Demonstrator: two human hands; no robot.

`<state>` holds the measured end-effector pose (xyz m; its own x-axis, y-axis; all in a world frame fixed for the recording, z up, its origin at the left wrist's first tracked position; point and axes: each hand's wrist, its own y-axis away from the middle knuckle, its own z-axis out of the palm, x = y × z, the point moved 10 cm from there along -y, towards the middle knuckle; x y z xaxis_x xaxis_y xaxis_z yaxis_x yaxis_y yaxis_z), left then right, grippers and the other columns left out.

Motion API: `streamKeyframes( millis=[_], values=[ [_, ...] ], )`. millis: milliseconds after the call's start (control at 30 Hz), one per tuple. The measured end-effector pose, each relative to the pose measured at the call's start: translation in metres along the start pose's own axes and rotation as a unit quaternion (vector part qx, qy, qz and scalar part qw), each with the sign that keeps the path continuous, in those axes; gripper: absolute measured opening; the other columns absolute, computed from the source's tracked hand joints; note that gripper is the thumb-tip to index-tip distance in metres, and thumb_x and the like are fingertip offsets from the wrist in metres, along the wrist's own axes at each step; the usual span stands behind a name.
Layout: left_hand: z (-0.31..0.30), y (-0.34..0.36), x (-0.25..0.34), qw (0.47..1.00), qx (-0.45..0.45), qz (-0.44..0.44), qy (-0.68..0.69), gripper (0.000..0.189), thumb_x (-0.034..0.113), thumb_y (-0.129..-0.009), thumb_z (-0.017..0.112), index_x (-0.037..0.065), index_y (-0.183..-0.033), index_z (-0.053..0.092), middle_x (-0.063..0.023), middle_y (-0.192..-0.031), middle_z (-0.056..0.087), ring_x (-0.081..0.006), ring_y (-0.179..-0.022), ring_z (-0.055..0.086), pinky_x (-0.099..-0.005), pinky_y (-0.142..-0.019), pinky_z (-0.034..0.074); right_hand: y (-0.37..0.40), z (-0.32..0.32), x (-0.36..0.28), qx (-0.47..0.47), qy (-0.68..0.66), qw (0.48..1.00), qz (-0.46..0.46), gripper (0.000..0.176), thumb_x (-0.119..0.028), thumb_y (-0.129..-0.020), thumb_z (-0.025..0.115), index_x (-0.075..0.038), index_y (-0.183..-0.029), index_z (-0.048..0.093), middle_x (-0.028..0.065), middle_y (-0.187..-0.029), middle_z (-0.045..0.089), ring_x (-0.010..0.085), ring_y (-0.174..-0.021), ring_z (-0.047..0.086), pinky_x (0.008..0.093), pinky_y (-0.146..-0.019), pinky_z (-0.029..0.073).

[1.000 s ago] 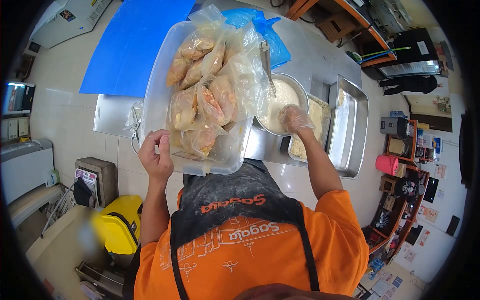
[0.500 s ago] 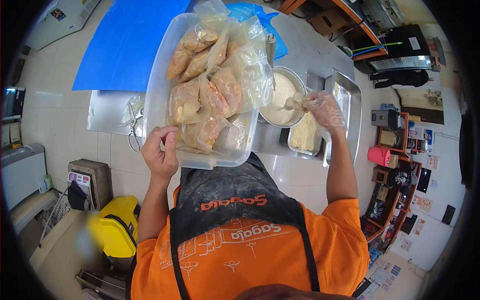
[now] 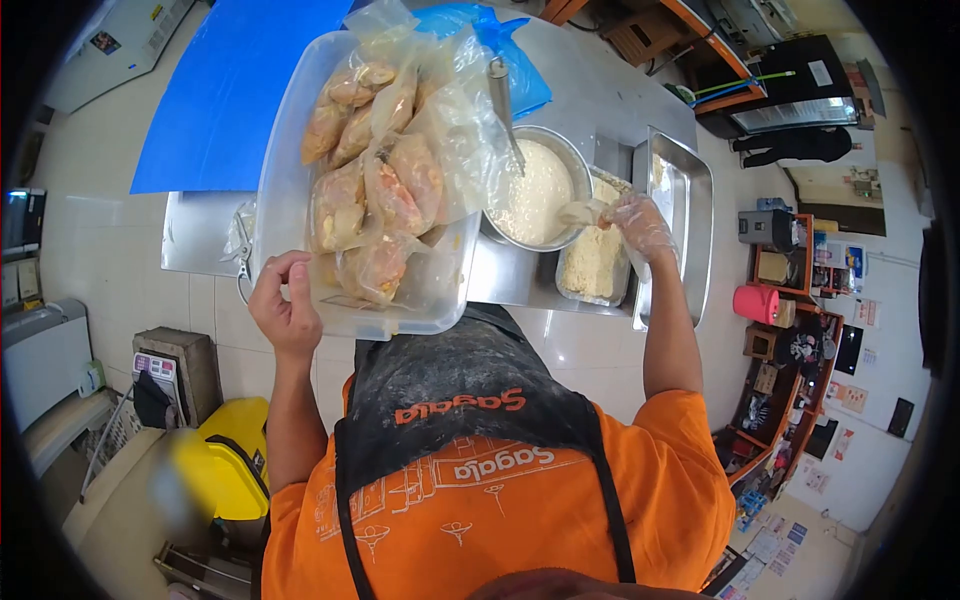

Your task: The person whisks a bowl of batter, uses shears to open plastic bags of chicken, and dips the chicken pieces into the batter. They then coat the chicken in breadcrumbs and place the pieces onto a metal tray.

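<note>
Since the earlier frame, the clear tub (image 3: 275, 190) had slid left with the left hand (image 3: 285, 315), and the gloved right hand (image 3: 640, 228) had sunk a little. At the left, the left hand's grip was closed on the tub's near left corner, thumb over the rim, holding it raised above the table (image 3: 200, 230). Bagged chicken pieces (image 3: 390, 190) were heaped inside it. Right of the tub stood a steel bowl (image 3: 583, 170) of pale batter with a ladle (image 3: 503, 100) leaning in it. The right hand's grip was pinched shut on a coated piece (image 3: 582, 212), held above the crumb tray (image 3: 590, 300), just beside the bowl. A steel tray (image 3: 690, 220) lay farthest right.
</note>
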<state>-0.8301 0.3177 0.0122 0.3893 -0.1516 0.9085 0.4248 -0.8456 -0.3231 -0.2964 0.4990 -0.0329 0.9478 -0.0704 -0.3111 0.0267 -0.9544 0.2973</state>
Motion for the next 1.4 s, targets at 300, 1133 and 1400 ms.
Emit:
streamKeyframes(
  millis=[300, 1133, 1400],
  values=[
    [-0.005, 0.0, -0.017, 0.995, 0.055, -0.041, -0.073, 0.018, 0.009, -0.101, 0.053, -0.002, -0.101, 0.067, 0.003, -0.08, 0.055, -0.0043, -0.068, 0.04, -0.0206, -0.059, 0.033, 0.037, -0.095, -0.033, 0.082, 0.127, 0.965, -0.215, 0.017, -0.021, -0.088, 0.068, -0.005, -0.086, 0.064, 0.0138, -0.067, 0.059, 0.0267, -0.062, 0.056, 0.0403, -0.062, 0.048],
    [-0.001, -0.007, -0.019, 0.984, 0.057, -0.04, -0.165, 0.024, 0.02, -0.104, 0.051, 0.001, -0.102, 0.067, 0.0074, -0.068, 0.037, -0.0033, -0.061, 0.031, -0.0223, -0.054, 0.024, 0.035, 0.192, 0.191, 0.053, 0.005, 0.994, 0.09, 0.033, 0.0, -0.075, 0.057, 0.007, -0.107, 0.06, 0.0274, -0.106, 0.062, 0.0439, -0.098, 0.061, 0.0459, -0.089, 0.05],
    [-0.002, -0.004, -0.017, 0.984, 0.062, -0.052, -0.16, 0.024, 0.019, -0.104, 0.052, 0.001, -0.101, 0.067, 0.0072, -0.068, 0.037, -0.0036, -0.061, 0.031, -0.0223, -0.054, 0.025, 0.011, 0.075, 0.149, -0.062, -0.191, 0.977, 0.071, 0.056, -0.032, -0.085, 0.066, -0.005, -0.132, 0.056, 0.0216, -0.136, 0.056, 0.0351, -0.127, 0.054, 0.0414, -0.108, 0.042]
  ],
)
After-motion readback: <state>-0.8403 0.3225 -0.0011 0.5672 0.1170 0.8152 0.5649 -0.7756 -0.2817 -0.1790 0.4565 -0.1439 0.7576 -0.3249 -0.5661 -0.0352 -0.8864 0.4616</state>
